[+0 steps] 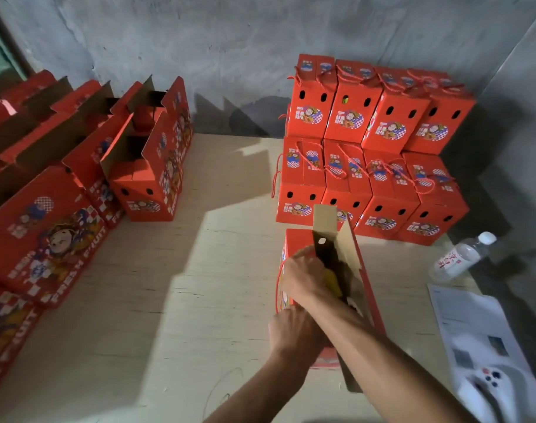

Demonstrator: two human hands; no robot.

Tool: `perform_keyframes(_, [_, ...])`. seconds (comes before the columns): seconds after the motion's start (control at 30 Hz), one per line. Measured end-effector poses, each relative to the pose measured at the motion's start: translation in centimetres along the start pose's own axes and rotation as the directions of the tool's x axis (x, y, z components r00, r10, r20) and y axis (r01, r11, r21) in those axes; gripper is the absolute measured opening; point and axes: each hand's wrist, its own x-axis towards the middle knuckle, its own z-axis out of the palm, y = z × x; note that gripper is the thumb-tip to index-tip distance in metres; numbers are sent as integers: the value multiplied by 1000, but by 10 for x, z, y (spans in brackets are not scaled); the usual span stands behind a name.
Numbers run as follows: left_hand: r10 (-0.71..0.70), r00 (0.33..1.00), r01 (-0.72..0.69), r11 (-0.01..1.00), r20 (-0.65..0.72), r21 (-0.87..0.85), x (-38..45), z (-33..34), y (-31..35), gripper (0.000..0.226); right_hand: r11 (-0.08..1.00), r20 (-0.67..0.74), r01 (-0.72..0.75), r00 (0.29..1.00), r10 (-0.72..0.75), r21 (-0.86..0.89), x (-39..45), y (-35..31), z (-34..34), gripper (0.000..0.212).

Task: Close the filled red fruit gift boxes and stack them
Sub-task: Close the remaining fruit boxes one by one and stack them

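The open red box [327,288] stands on the pale wooden worktop [169,300], near its front right part, just in front of the stack of closed boxes [373,148]. It is printed corrugated card, red outside and raw brown inside, with its flaps standing up and something yellow showing in the dark interior. The right hand [303,279] lies over the near flap, fingers curled on the card edge, pressing it inward. The left hand [291,328] grips the box's near end, just below the other hand. The closed boxes are stacked two tiers high against the rough grey wall, each with a twisted red cord handle and oval vent holes. A row of open boxes [101,166] lines the left side. A clear plastic water bottle [462,254] lies at the right, with white printed sheets [471,325] nearer.
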Motion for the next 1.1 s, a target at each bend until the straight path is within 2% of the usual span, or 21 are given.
perform_keyframes(0.1, [102, 992, -110, 987, -73, -117, -4, 6, -14, 28, 997, -59, 77, 995, -77, 1, 1, 15, 4, 88])
perform_keyframes(0.2, [333, 940, -341, 894, -77, -293, -14, 13, -18, 45, 954, -117, 259, 954, -278, -154, 2, 39, 13, 104])
perform_keyframes(0.23, [403, 911, -412, 863, -93, -292, -17, 15, -21, 43, 917, -118, 333, 924, -363, -218, 3, 50, 17, 108])
perform_keyframes(0.3, [461, 862, -504, 821, -210, -268, -16, 17, -31, 18, 869, -91, 433, 881, -464, -241, 6, 71, 24, 114])
perform_keyframes(0.33, [440, 854, -509, 817, -279, -271, -13, 14, -38, 8, 862, -87, 468, 867, -490, -194, 7, 79, 27, 112])
perform_keyframes(0.43, [348, 815, -488, 843, -463, -227, 0, -5, -52, 12, 829, -159, 558, 817, -555, -26, 2, 92, 39, 93])
perform_keyframes(0.5, [321, 786, -477, 859, -529, -187, 13, -16, -59, 15, 791, -193, 611, 777, -599, 7, -4, 94, 49, 88])
perform_keyframes(0.57, [282, 797, -420, 894, -534, -154, 25, -22, -65, 14, 751, -197, 660, 735, -649, -12, -10, 94, 55, 84])
perform_keyframes(0.63, [248, 865, -326, 938, -436, -113, 34, -21, -68, 23, 746, -203, 665, 733, -649, 18, -17, 95, 57, 83])
perform_keyframes(0.7, [236, 925, -256, 966, -297, -30, 37, -14, -67, 42, 751, -247, 638, 765, -595, 170, -24, 98, 59, 82])
perform_keyframes(0.73, [196, 939, -216, 975, -282, -43, 38, -10, -65, 46, 738, -292, 629, 773, -563, 245, -28, 99, 60, 77])
perform_keyframes(0.8, [61, 947, -121, 977, -314, -177, 42, -6, -64, 38, 696, -389, 619, 780, -491, 363, -39, 96, 66, 62])
perform_keyframes(0.87, [-31, 944, -46, 973, -329, -226, 47, -4, -63, 30, 644, -440, 580, 810, -388, 500, -48, 95, 76, 55])
perform_keyframes(0.93, [-63, 939, -9, 978, -337, -207, 51, -3, -65, 30, 590, -540, 526, 823, -174, 613, -55, 103, 83, 43])
perform_keyframes(0.97, [-73, 936, 1, 979, -343, -205, 53, -2, -66, 30, 575, -624, 523, 781, -28, 629, -56, 111, 86, 33])
perform_keyframes(1.03, [-77, 927, 5, 981, -367, -193, 55, -2, -67, 31, 617, -741, 478, 612, 277, 625, -55, 130, 91, 22])
perform_keyframes(1.07, [-77, 919, 6, 983, -386, -182, 55, -1, -68, 31, 595, -710, 416, 557, 431, 688, -53, 139, 92, 22])
perform_keyframes(1.1, [-79, 911, 10, 986, -406, -169, 55, 2, -67, 32, 515, -615, 345, 534, 580, 785, -51, 147, 93, 27])
